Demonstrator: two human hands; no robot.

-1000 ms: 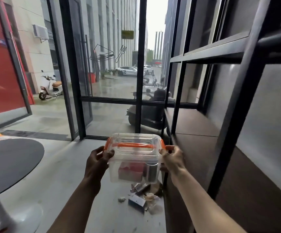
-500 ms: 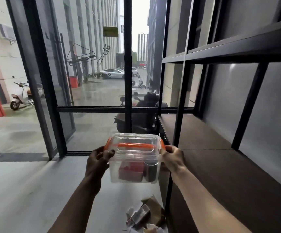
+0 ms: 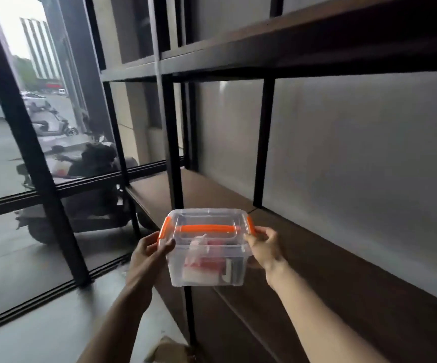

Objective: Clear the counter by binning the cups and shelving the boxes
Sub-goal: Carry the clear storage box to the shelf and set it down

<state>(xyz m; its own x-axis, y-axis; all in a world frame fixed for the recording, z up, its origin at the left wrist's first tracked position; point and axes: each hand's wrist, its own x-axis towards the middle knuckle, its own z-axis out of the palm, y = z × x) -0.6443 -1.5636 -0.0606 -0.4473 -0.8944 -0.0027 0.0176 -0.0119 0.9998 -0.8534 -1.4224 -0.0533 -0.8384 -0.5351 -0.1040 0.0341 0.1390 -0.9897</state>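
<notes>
I hold a clear plastic box [image 3: 206, 258] with an orange handle and orange side clips, in the air at the front edge of the shelving. Red and white items show through its walls. My left hand [image 3: 150, 254] grips its left side and my right hand [image 3: 264, 248] grips its right side. The box hangs just in front of a black upright post [image 3: 171, 142] of the shelf unit, level with the dark brown shelf board [image 3: 343, 268]. No cups are in view.
A black-framed shelf unit fills the right side, with an upper board [image 3: 290, 48] and a grey back wall [image 3: 356, 166]. A glass wall with black frames [image 3: 26, 142] stands at left; scooters are parked outside. Cardboard [image 3: 170, 351] lies on the floor below.
The view has swung right toward the shelves. The box, still in both hands, now sits in front of the shelf post instead of the window, nearer the shelf board.
</notes>
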